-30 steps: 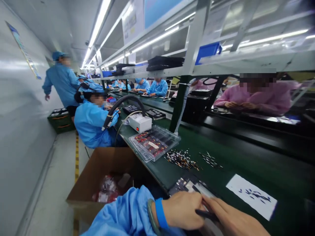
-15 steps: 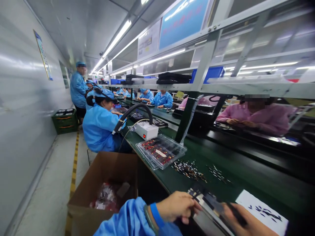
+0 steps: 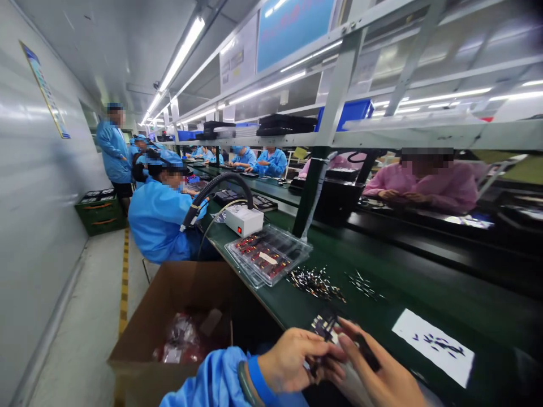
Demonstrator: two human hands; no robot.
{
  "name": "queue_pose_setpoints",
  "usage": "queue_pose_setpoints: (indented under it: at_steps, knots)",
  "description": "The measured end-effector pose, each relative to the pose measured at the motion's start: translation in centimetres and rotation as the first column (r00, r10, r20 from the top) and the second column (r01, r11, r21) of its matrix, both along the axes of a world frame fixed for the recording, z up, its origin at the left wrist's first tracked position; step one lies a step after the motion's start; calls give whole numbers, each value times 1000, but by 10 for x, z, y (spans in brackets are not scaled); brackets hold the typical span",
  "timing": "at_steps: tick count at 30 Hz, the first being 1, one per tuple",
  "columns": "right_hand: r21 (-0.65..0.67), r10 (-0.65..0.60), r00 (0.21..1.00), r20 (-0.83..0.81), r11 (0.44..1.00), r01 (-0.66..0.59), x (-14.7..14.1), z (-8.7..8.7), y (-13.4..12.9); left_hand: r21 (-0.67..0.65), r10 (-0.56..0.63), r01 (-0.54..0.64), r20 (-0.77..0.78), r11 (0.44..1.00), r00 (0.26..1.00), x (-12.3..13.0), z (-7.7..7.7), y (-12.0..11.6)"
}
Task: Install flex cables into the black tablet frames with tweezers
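Observation:
My left hand (image 3: pixel 294 356), with a blue wristband, is closed on the near side of a flat electronic device (image 3: pixel 324 326) whose dark top end with pale metal parts shows past my fingers. Its lower part is mostly hidden by both hands. Against the device's right side, my right hand (image 3: pixel 382 367) is closed, and a dark stick-like tool (image 3: pixel 367 351) lies in its grip; the tool's tip is hidden. Just beyond my hands, a heap of small thin strips (image 3: pixel 316 284) and a smaller cluster of strips (image 3: pixel 363 284) lie on the green bench.
A white sheet with small black pieces (image 3: pixel 432 346) lies right of my hands. Clear trays with red parts (image 3: pixel 268 257) and a white box with a hose (image 3: pixel 244 219) stand farther along. A cardboard box (image 3: pixel 139 333) holds plastic bags. Co-workers sit along the line.
My right hand has come up and left to meet my left hand over the device. The whole view has shifted slightly, so the bench appears more to the left.

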State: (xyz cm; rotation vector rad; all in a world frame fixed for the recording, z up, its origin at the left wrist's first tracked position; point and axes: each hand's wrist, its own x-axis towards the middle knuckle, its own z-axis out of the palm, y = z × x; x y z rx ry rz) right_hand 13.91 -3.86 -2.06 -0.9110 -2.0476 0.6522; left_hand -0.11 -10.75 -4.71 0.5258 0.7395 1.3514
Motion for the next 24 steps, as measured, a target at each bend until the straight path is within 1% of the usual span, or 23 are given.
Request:
queue_pose_setpoints:
  at_steps: [2, 3, 4, 5, 6, 7, 9, 10, 11, 13, 14, 15, 17, 18, 19, 21, 24]
  knots:
    - [-146, 26, 999, -20, 989, -28, 1, 3, 1, -13, -93, 93, -56, 996, 994, 5, 0, 1]
    - [-199, 40, 999, -21, 979, -43, 3, 3, 2, -17, -119, 118, -94, 993, 988, 7, 0, 2]
    - [-233, 34, 999, -17, 972, -38, 5, 2, 3, -16, -118, 117, -142, 993, 983, 9, 1, 4]
    - [-245, -1, 1000, -16, 970, -3, 8, 2, 3, -8, -81, 81, -200, 997, 976, 10, 2, 5]
    - [-240, -59, 998, -15, 969, 54, 12, 2, 3, 13, -6, 10, -266, 1000, 964, 10, 5, 7]
    - [-220, -123, 992, -14, 968, 117, 15, 3, 2, 49, 94, -82, -335, 995, 938, 10, 8, 10]
    - [-127, -211, 977, -15, 970, 208, 20, 5, -2, 154, 304, -263, -449, 953, 840, 9, 17, 14]
    - [-59, -216, 976, -14, 975, 215, 21, 6, -4, 205, 382, -322, -487, 924, 786, 9, 22, 16]
    - [17, -201, 980, -9, 979, 201, 20, 6, -6, 246, 434, -358, -512, 901, 741, 9, 27, 18]
    - [177, -109, 994, 21, 979, 103, 18, 5, -9, 314, 498, -386, -565, 867, 658, 10, 34, 22]
    - [252, -55, 997, 50, 967, 41, 16, 3, -10, 348, 522, -390, -597, 853, 609, 11, 35, 24]
    - [319, -18, 996, 83, 948, -10, 15, 2, -10, 382, 542, -385, -629, 840, 558, 12, 35, 25]
    - [447, 13, 992, 123, 892, -67, 15, -3, -9, 441, 571, -365, -671, 820, 472, 13, 32, 28]
    - [500, 5, 992, 128, 863, -69, 16, -5, -8, 461, 581, -356, -678, 813, 450, 14, 29, 29]
    - [541, -16, 992, 125, 839, -55, 16, -6, -6, 473, 590, -354, -676, 807, 442, 13, 26, 30]
    - [592, -71, 991, 111, 806, -8, 18, -8, -4, 496, 611, -358, -664, 791, 431, 13, 20, 32]
    - [598, -161, 982, 102, 798, 68, 19, -7, -2, 515, 633, -369, -656, 773, 411, 12, 17, 35]
